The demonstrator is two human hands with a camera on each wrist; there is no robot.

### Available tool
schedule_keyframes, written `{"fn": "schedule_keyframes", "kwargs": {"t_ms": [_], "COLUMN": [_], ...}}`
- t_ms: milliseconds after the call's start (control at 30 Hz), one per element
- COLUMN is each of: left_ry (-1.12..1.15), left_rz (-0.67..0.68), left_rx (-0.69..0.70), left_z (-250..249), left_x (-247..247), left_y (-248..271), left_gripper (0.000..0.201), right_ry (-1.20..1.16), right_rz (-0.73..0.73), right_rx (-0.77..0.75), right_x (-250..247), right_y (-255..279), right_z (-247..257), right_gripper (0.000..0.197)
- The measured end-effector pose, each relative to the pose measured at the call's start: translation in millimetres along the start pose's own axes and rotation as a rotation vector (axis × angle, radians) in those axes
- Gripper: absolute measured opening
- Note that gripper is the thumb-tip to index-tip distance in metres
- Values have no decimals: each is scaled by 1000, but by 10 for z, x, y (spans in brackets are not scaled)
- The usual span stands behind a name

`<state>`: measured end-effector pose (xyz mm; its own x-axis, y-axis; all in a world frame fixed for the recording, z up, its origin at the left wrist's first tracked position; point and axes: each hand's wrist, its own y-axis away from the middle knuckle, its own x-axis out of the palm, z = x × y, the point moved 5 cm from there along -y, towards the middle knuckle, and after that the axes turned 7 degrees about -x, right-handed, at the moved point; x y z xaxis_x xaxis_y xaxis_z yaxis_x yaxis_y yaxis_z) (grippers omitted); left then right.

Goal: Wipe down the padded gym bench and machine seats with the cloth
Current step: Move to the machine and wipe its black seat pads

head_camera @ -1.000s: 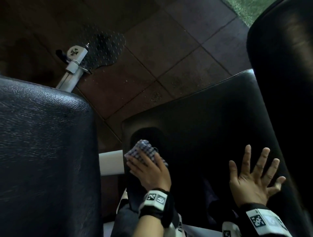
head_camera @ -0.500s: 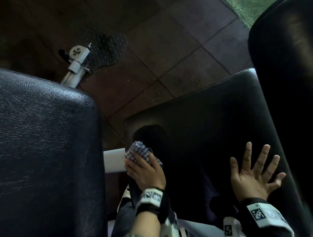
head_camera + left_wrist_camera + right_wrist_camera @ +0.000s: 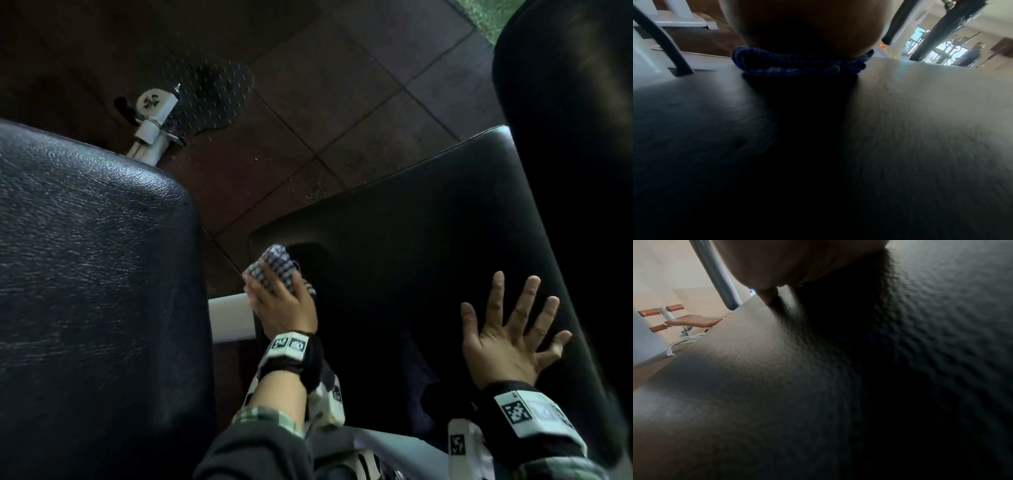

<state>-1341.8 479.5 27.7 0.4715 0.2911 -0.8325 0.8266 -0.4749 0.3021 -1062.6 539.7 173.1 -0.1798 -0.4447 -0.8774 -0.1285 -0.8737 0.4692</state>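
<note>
Seat pad [image 3: 411,222]: left edge being wiped with cloth [image 3: 272,265] gripped in left hand [image 3: 287,308]; right hand [image 3: 503,342] splayed flat, empty. Next, probably: remaining surface.

Cloth [image 3: 274,270] under left hand [image 3: 286,306] at seat pad [image 3: 411,222] left edge, seemingly overhanging; right hand [image 3: 503,342] on its right side

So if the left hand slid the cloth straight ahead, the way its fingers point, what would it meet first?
Probably nothing solid: the left hand presses the cloth at the seat pad corner, so it would slip off the edge over the floor tiles. Depth is hard to judge.
</note>
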Motion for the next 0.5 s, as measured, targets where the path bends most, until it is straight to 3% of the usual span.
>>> {"fn": "schedule_keyframes", "kwargs": {"t_ms": [100, 267, 433, 500], "left_ry": [-80, -108, -94, -54], "left_rz": [-33, 113, 91, 90], "left_rx": [40, 232, 258, 171], "left_z": [338, 218, -123, -126], "left_x": [-33, 38, 72, 23], "left_y": [414, 1262, 815, 523], "left_gripper": [69, 70, 72, 77], "right_ry": [1, -2, 5, 5], "right_rz": [-3, -19, -38, -34], "right_rx": [-7, -22, -30, -29], "right_x": [7, 16, 36, 47], "right_y": [-2, -8, -27, -34], "right_z": [-2, -11, -36, -45], "right_gripper": [62, 62, 62, 62]}}
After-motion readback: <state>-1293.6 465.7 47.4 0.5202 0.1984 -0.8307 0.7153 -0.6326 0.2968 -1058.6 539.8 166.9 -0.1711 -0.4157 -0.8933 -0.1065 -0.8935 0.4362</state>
